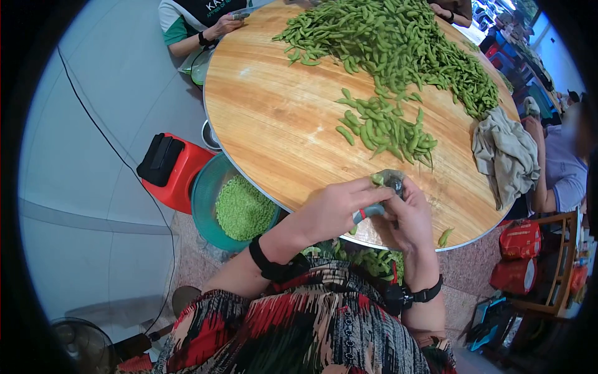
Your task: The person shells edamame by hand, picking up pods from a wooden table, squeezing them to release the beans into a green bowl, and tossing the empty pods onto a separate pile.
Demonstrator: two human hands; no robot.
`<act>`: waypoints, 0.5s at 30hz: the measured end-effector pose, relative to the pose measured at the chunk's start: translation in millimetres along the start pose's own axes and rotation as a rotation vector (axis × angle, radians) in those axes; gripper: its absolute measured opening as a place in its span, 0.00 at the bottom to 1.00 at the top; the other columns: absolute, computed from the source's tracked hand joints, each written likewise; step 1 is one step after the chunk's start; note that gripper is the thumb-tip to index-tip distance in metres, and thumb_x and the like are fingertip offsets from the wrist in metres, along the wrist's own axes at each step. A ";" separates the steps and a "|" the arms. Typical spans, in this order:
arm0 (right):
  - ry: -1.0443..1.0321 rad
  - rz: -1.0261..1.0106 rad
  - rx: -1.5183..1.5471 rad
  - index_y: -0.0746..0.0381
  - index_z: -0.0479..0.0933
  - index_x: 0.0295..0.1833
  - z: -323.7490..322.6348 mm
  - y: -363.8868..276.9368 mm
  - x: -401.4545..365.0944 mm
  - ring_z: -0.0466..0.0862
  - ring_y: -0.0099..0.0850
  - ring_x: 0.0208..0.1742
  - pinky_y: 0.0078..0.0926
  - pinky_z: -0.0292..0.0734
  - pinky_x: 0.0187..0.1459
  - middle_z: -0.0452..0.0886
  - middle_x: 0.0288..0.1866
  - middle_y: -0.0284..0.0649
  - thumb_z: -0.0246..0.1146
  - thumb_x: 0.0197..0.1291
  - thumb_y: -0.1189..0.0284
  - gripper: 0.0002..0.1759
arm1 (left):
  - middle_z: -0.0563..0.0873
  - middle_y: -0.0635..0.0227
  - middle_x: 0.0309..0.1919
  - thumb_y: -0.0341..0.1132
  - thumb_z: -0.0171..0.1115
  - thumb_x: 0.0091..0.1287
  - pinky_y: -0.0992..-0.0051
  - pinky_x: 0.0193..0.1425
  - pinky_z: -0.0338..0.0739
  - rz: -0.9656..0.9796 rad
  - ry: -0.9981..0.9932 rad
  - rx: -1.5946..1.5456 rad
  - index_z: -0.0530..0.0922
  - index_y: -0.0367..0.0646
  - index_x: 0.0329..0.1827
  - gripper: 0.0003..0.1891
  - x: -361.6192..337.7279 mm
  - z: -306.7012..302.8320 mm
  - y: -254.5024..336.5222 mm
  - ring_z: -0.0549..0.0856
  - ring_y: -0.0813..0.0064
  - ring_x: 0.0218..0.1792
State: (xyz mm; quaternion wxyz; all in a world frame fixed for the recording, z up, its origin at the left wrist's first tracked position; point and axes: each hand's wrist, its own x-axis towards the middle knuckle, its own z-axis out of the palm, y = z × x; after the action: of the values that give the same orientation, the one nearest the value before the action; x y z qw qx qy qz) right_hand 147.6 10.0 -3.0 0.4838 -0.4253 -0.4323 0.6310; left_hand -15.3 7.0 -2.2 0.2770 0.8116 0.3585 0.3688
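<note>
My left hand (336,210) and my right hand (412,215) meet over the near edge of the round wooden table, fingers closed together. Between their fingertips shows a green edamame pod (377,179); the fingers hide part of it. Dark covers (393,179) sit on fingertips there, and a grey finger sleeve (372,212) with a red band lies between the hands. Just beyond them is a small group of edamame pods (386,129). Below the table edge, left of my left hand, a teal basin (200,193) contains shelled green beans (243,209).
A large edamame heap (380,37) covers the table's (268,106) far side. A grey cloth (506,153) hangs over the right edge. Other people sit at the far left, far side and right. A red stool (187,177) stands left; more greens (374,258) lie below my arms.
</note>
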 end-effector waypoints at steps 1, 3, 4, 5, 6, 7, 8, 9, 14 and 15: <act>-0.081 0.105 0.265 0.67 0.72 0.48 -6.1 3.3 1.3 0.71 0.14 0.26 0.13 0.65 0.25 0.75 0.31 0.29 0.58 0.57 0.80 0.12 | 0.81 0.59 0.32 0.23 0.63 0.53 0.70 0.38 0.78 0.073 0.074 -0.037 0.76 0.41 0.49 0.18 0.1 0.5 -0.1 0.82 0.62 0.33; -0.160 0.211 0.526 0.67 0.71 0.48 -8.5 5.9 3.5 0.69 0.13 0.24 0.13 0.63 0.22 0.75 0.31 0.30 0.57 0.58 0.81 0.12 | 0.81 0.58 0.33 0.22 0.63 0.52 0.70 0.38 0.78 0.147 0.151 -0.078 0.77 0.41 0.48 0.18 0.5 1.6 -2.7 0.83 0.62 0.34; -0.125 0.221 0.569 0.66 0.71 0.49 -6.7 6.5 4.4 0.67 0.13 0.22 0.13 0.61 0.21 0.74 0.29 0.29 0.57 0.58 0.80 0.12 | 0.81 0.60 0.33 0.22 0.62 0.54 0.74 0.35 0.77 0.170 0.190 -0.061 0.78 0.41 0.47 0.16 0.3 2.8 -6.0 0.82 0.66 0.33; -0.091 0.231 0.613 0.66 0.71 0.49 -5.1 6.8 5.6 0.65 0.13 0.20 0.13 0.58 0.19 0.73 0.28 0.28 0.57 0.58 0.79 0.12 | 0.82 0.63 0.34 0.21 0.60 0.56 0.78 0.31 0.76 0.193 0.229 -0.043 0.78 0.41 0.47 0.15 0.0 3.1 -9.5 0.82 0.71 0.31; -0.092 0.233 0.611 0.66 0.71 0.49 -3.3 1.8 4.8 0.65 0.13 0.20 0.13 0.58 0.19 0.73 0.28 0.28 0.57 0.58 0.79 0.12 | 0.82 0.63 0.34 0.21 0.60 0.56 0.78 0.31 0.76 0.191 0.232 -0.044 0.78 0.41 0.47 0.15 -0.9 2.2 -12.0 0.82 0.71 0.31; -0.109 0.177 0.321 0.66 0.72 0.49 -0.8 -7.5 2.9 0.68 0.15 0.21 0.14 0.61 0.20 0.75 0.29 0.29 0.57 0.59 0.78 0.12 | 0.82 0.66 0.34 0.21 0.57 0.58 0.81 0.29 0.74 -0.020 0.344 -0.235 0.78 0.41 0.46 0.13 -2.6 0.2 -14.9 0.81 0.76 0.31; -0.124 0.120 0.032 0.67 0.72 0.49 0.0 -12.5 1.7 0.71 0.17 0.23 0.16 0.65 0.22 0.76 0.30 0.30 0.57 0.59 0.78 0.12 | 0.82 0.70 0.34 0.20 0.53 0.60 0.84 0.26 0.71 -0.234 0.453 -0.428 0.77 0.42 0.45 0.12 -5.0 -1.7 -18.0 0.79 0.81 0.30; -0.360 0.048 -0.250 0.65 0.74 0.50 -2.9 -12.6 -0.2 0.77 0.26 0.25 0.23 0.72 0.28 0.81 0.31 0.38 0.58 0.58 0.75 0.14 | 0.82 0.70 0.34 0.20 0.53 0.60 0.84 0.26 0.71 -0.234 0.454 -0.429 0.77 0.42 0.45 0.12 -7.7 -5.2 -25.3 0.79 0.81 0.30; -0.113 -0.225 -1.211 0.61 0.74 0.47 -11.0 -30.2 38.9 0.81 0.45 0.32 0.39 0.74 0.34 0.79 0.28 0.51 0.61 0.53 0.70 0.15 | 0.80 0.71 0.32 0.20 0.49 0.62 0.86 0.28 0.68 -0.582 0.334 -0.514 0.74 0.38 0.48 0.12 -6.3 -6.8 -44.9 0.76 0.86 0.30; -0.055 -0.304 -1.269 0.64 0.74 0.46 -10.7 -26.8 54.5 0.79 0.48 0.31 0.39 0.73 0.34 0.78 0.27 0.53 0.61 0.52 0.72 0.14 | 0.80 0.71 0.32 0.20 0.49 0.62 0.86 0.28 0.68 -0.582 0.334 -0.514 0.74 0.38 0.48 0.12 -3.1 -7.9 -42.8 0.76 0.86 0.30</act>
State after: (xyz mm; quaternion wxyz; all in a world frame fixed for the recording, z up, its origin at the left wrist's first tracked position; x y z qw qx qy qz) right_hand 155.1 69.0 13.3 0.2113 -0.5462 -0.7883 0.1886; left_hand -39.2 31.3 -29.5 0.5011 0.5102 0.5091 0.4790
